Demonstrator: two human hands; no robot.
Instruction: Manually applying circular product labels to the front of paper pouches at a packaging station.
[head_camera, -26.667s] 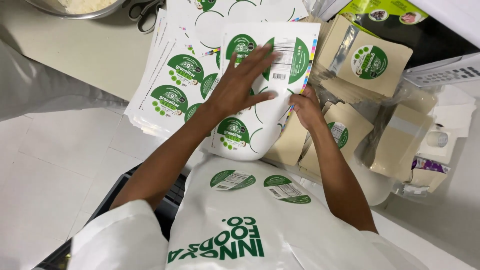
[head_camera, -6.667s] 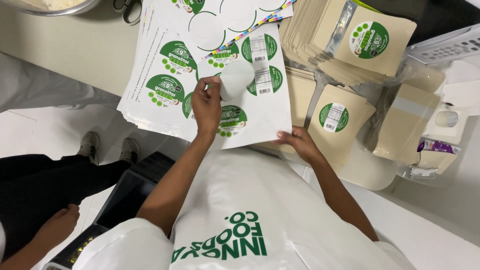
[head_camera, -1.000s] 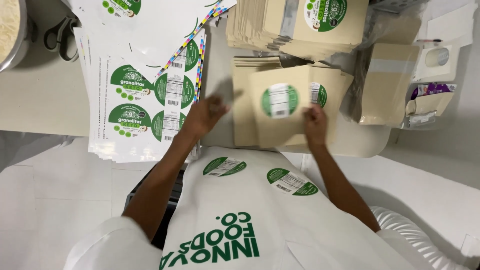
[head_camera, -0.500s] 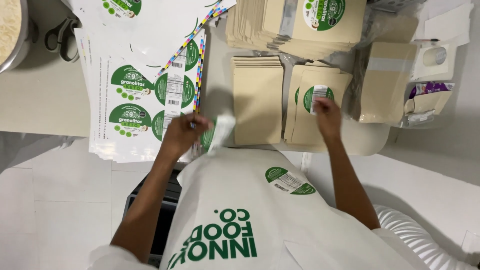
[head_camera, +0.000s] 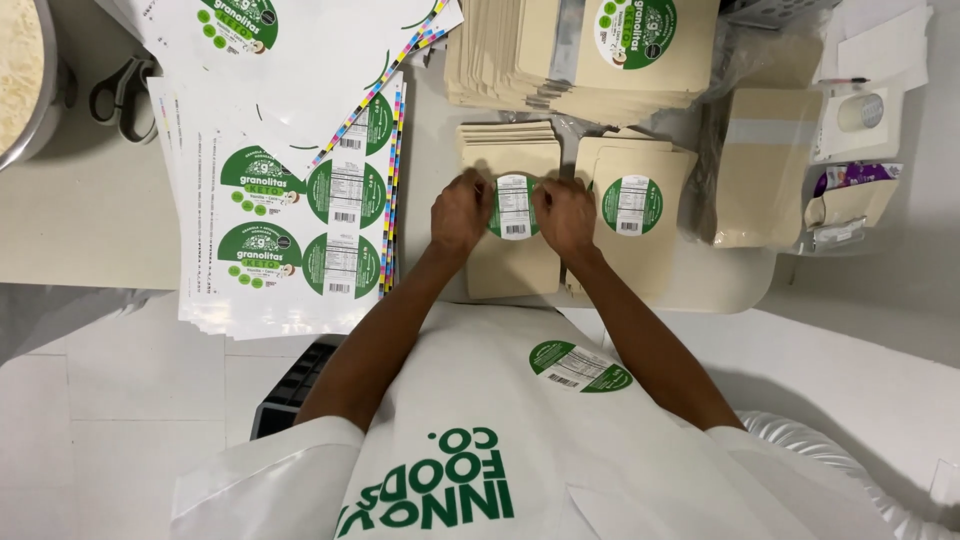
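Left hand (head_camera: 460, 212) and right hand (head_camera: 566, 215) face each other over one tan pouch (head_camera: 512, 262); between them lies a round green label (head_camera: 514, 207) with a white panel, flat on the pouch's upper part; fingertips of both hands are curled narrow and touch the label's left and right edges, pressing it down; neither hand lifts anything clear of the surface.

The pouch lies flat on top of a small stack of like pouches on the pale desk (head_camera: 90, 215), directly ahead of the person's chest; label sits nearer its far end than its near end.

Just right of the right hand: a second tan pouch (head_camera: 640, 260) already bearing a green round label (head_camera: 631, 205), touching or slightly overlapping the first stack; cannot tell which.

Beyond the hands: a tall pile of tan pouches (head_camera: 560, 60), top one with a green label.

Left of the left hand: sheets of green round stickers (head_camera: 290, 230) with colour-bar edges, several overlapped, some circles already removed; scissors (head_camera: 120, 95) beyond them; rim of a metal bowl (head_camera: 40, 110) at the far left edge.

Far right: a clear-windowed tan pouch (head_camera: 760, 170) and small packets (head_camera: 850, 200).

On the person's white apron (head_camera: 480, 420): one spare green label (head_camera: 580, 365) stuck at chest level.
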